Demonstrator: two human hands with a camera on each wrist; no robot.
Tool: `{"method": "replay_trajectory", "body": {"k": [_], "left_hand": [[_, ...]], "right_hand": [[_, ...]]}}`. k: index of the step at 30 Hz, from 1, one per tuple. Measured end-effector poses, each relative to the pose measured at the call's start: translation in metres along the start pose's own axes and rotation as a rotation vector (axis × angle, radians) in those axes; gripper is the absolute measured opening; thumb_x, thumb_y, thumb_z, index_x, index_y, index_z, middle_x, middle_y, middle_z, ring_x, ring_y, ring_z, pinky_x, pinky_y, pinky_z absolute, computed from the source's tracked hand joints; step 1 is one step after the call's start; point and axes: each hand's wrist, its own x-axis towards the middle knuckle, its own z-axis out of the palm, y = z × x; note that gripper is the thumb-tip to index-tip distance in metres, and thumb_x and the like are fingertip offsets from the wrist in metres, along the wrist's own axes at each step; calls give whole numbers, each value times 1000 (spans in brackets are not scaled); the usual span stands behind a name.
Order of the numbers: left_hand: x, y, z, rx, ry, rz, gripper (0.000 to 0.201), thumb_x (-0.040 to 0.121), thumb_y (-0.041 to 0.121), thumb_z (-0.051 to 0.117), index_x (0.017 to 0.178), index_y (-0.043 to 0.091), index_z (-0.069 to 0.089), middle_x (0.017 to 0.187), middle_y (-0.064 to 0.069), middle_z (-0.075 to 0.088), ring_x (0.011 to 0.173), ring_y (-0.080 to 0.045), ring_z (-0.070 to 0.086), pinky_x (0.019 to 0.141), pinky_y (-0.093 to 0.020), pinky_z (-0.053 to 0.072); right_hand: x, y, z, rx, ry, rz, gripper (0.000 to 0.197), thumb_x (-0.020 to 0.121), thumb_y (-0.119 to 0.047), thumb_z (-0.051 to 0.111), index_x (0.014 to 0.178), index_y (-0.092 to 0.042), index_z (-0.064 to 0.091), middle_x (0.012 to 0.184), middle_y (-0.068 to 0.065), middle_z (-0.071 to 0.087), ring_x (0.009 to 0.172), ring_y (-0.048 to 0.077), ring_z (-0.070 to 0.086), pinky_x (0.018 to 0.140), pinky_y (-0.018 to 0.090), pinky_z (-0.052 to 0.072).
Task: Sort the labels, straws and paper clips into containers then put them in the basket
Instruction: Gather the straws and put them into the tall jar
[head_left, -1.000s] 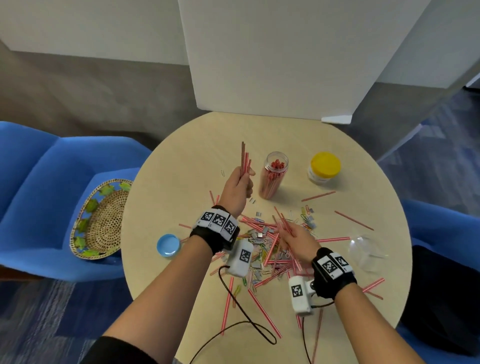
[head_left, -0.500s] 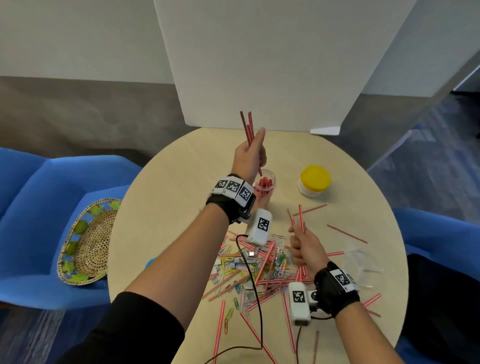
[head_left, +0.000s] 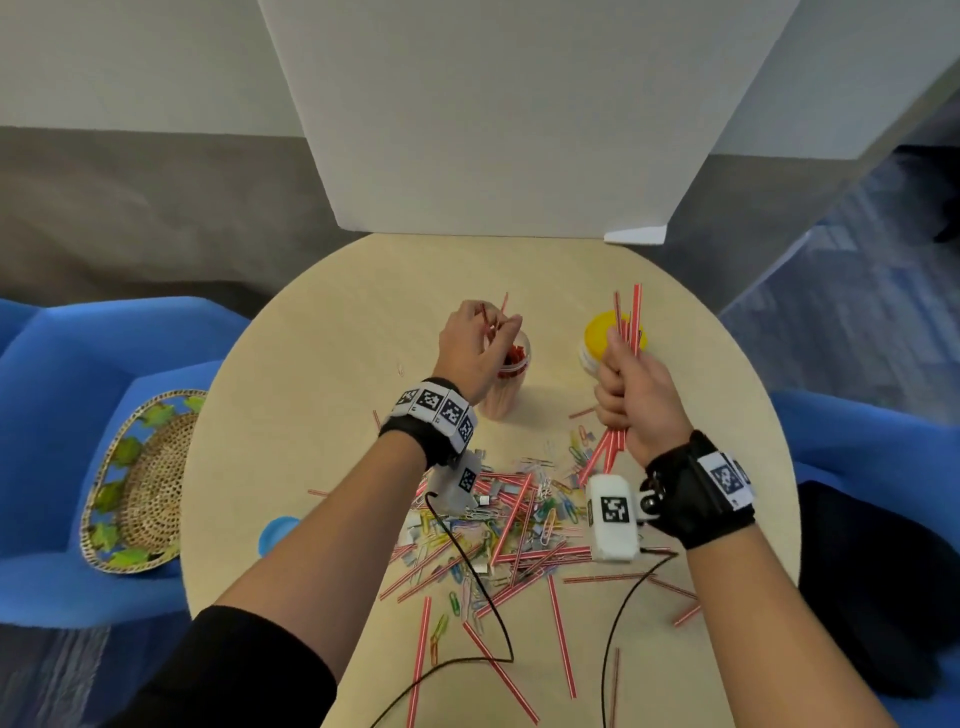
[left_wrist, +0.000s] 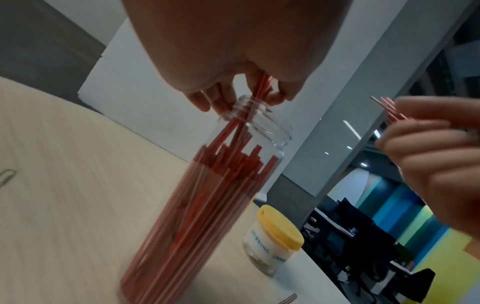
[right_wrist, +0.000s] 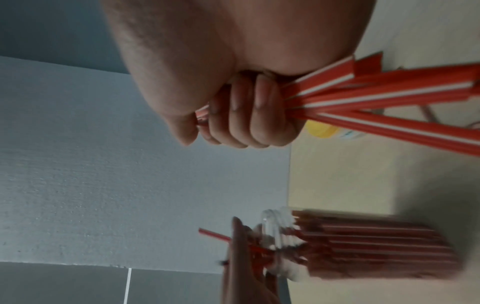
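A tall clear jar (head_left: 506, 384) (left_wrist: 207, 195) (right_wrist: 363, 244) packed with red-and-white straws stands on the round table (head_left: 311, 415). My left hand (head_left: 480, 338) (left_wrist: 233, 96) hovers over its mouth, pinching a few straws (head_left: 493, 317) (left_wrist: 261, 86) whose lower ends are inside the jar. My right hand (head_left: 631, 395) (right_wrist: 233, 115) is raised to the right of the jar, fist closed round a bundle of straws (head_left: 628, 317) (right_wrist: 389, 98). A pile of loose straws, coloured paper clips and small labels (head_left: 509, 519) lies on the table before me.
A yellow-lidded jar (head_left: 597, 338) (left_wrist: 275, 240) stands behind my right hand. A blue lid (head_left: 275, 535) lies at the table's left edge. A woven basket (head_left: 140, 478) sits on the blue chair to the left. A white board (head_left: 493, 130) stands at the table's far edge.
My left hand came down from a high raise to the jar's mouth, the straws now partly inside. My right hand lifted a bundle of straws off the pile and rose beside the yellow-lidded jar.
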Motion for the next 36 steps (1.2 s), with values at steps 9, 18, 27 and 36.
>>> {"method": "replay_trajectory", "body": {"k": [9, 18, 27, 36], "left_hand": [[-11, -7, -21, -42, 130, 147, 10, 87, 23, 73, 90, 14, 77, 79, 4, 62, 63, 3, 49, 59, -7, 34], [-8, 7, -33, -32, 77, 263, 61, 86, 8, 68, 136, 33, 45, 83, 3, 59, 66, -12, 62, 66, -20, 54], [-7, -7, -30, 138, -10, 329, 34, 102, 14, 43, 132, 15, 57, 95, 0, 49, 78, -8, 48, 74, -20, 44], [-16, -5, -28, -163, 180, 152, 12, 78, 12, 81, 84, 7, 71, 75, 3, 71, 68, -5, 66, 66, -14, 52]], "right_hand": [[48, -65, 54, 199, 92, -321, 45, 102, -46, 41, 64, -25, 35, 58, -5, 19, 47, 12, 13, 40, 24, 18], [62, -53, 91, -34, 6, -360, 38, 105, -42, 34, 74, -19, 37, 58, -7, 26, 46, 10, 21, 43, 27, 23], [84, -16, 93, -181, 20, -352, 35, 106, -36, 34, 77, -18, 40, 60, -5, 30, 51, 12, 29, 50, 29, 30], [79, 6, 72, -648, 90, -491, 26, 104, -33, 41, 86, -18, 52, 81, -2, 54, 71, 2, 50, 65, 8, 36]]}}
